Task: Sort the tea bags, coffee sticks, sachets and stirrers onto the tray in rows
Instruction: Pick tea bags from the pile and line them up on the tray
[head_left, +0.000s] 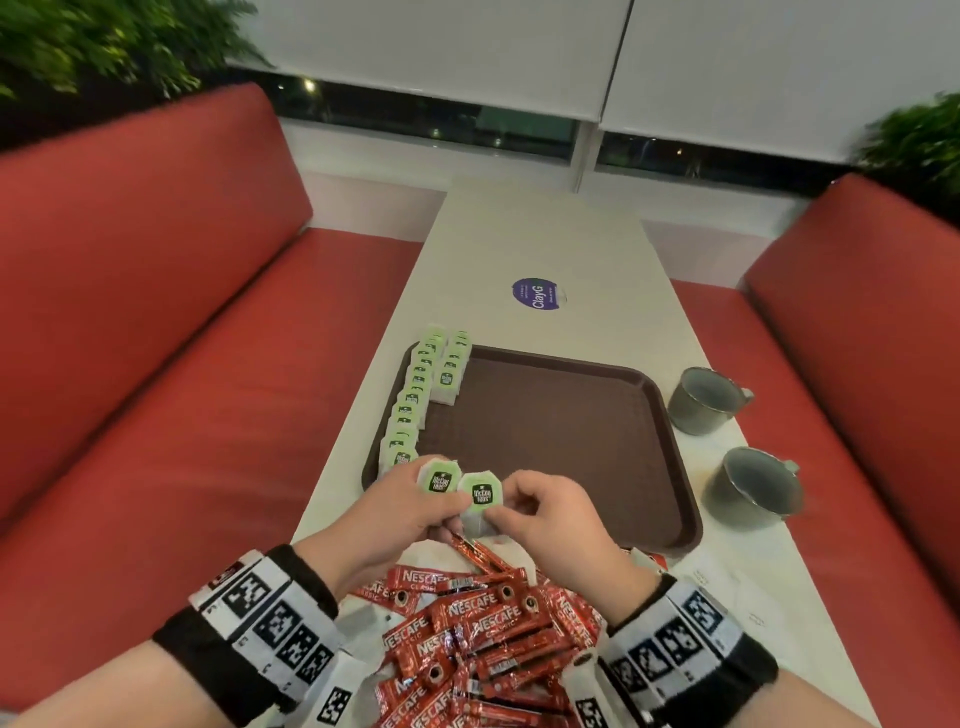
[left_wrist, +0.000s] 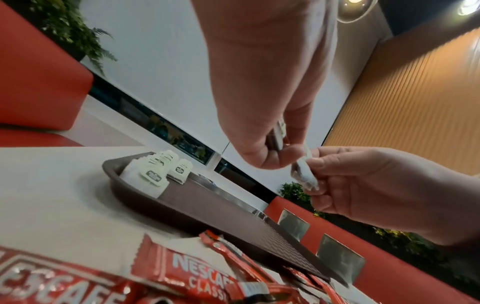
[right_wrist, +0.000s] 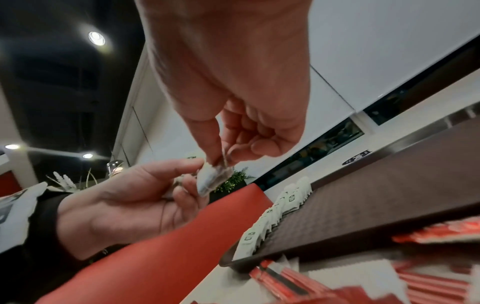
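Over the near left corner of the brown tray (head_left: 550, 431), my left hand (head_left: 441, 506) pinches a tea bag with a green tag (head_left: 440, 481). My right hand (head_left: 500, 506) pinches a second tea bag (head_left: 481, 493) right beside it, and the two bags touch. In the right wrist view the right thumb and forefinger hold the white pouch (right_wrist: 213, 180), with the left fingers (right_wrist: 187, 164) against it. Two rows of green-tagged tea bags (head_left: 415, 400) lie overlapped along the tray's left edge. Red Nescafe coffee sticks (head_left: 483, 634) are heaped on the table below my wrists.
Two grey metal mugs (head_left: 707, 400) (head_left: 754, 489) stand on the table right of the tray. A purple round sticker (head_left: 538, 293) lies on the table beyond it. Red bench seats (head_left: 182, 389) flank the narrow white table (head_left: 540, 239). The tray's middle and right part is bare.
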